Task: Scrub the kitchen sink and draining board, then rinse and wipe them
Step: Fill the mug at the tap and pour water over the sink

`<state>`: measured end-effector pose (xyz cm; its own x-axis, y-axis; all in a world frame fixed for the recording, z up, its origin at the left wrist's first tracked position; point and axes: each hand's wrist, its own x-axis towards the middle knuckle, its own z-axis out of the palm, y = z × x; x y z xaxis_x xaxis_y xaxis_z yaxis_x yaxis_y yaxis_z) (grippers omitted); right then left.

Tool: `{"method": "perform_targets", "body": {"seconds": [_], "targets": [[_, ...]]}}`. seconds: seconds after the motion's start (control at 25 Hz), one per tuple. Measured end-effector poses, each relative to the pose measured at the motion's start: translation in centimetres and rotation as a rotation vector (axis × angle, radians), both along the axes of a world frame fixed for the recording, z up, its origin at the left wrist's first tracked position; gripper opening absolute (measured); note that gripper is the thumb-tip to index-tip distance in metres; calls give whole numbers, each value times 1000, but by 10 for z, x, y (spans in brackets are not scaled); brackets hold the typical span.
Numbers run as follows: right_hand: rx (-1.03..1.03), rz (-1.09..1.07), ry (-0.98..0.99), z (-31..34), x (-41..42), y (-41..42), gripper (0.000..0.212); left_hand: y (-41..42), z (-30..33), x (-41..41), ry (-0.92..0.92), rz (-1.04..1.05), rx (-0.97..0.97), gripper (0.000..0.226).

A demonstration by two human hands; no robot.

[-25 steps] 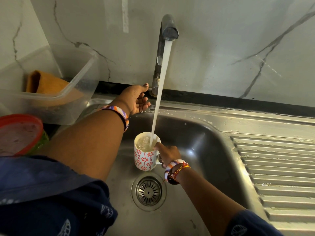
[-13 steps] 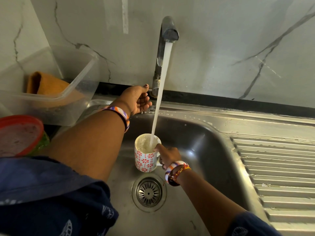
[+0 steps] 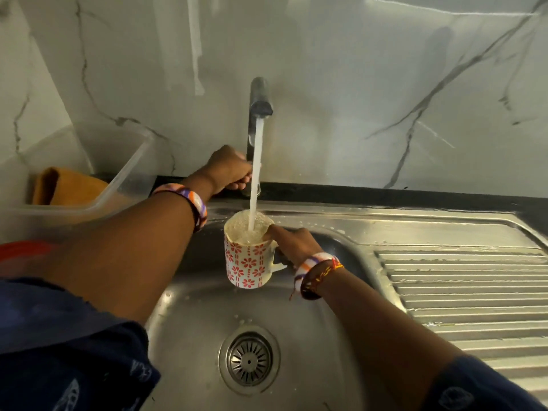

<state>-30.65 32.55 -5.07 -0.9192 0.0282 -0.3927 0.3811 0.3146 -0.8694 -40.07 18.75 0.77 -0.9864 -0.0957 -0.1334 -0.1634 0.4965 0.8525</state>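
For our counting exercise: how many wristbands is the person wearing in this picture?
3. One striped band on the left wrist; on the right wrist a striped band and a dark beaded one beside it. Sleeves could hide more.

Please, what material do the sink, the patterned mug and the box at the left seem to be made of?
Sink: apparently stainless steel, brushed grey metal with dull reflections and pressed ribs on the draining board.
Mug: probably glazed ceramic, glossy white with a red flower print.
Box: looks like clear plastic, since the orange cloth shows through its wall.

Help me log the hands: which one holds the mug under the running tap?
The right hand grips the red-flowered mug by its handle; the left hand is up at the base of the tap instead.
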Motion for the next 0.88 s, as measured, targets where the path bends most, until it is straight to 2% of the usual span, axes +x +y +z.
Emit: {"method": "perform_targets", "body": {"seconds": [0.08,0.28,0.48,0.52,0.6,0.68,0.8,0.88], "targets": [[43,5,26,18,7,7,42,5,19,3,18,-140,-153,24],[27,3,60,67,47,48,34,14,20,39,-47,-295,-408,21],[-59,-95,94,110,101,117,20,82,5,103,77,-488,-420,15],[-69,-121,91,116,110,135,23,104,2,117,108,-495,-419,17],[-34,-170,86,129,125,171,33,149,-5,138,149,-497,-392,25],[22,-227,75,139,142,209,32,193,-11,157,240,-552,-340,25],[52,-311,78,148,171,272,23,260,-29,179,474,-761,-233,24],[130,-355,78,149,188,313,26,307,-42,191,481,-853,-228,21]]}}
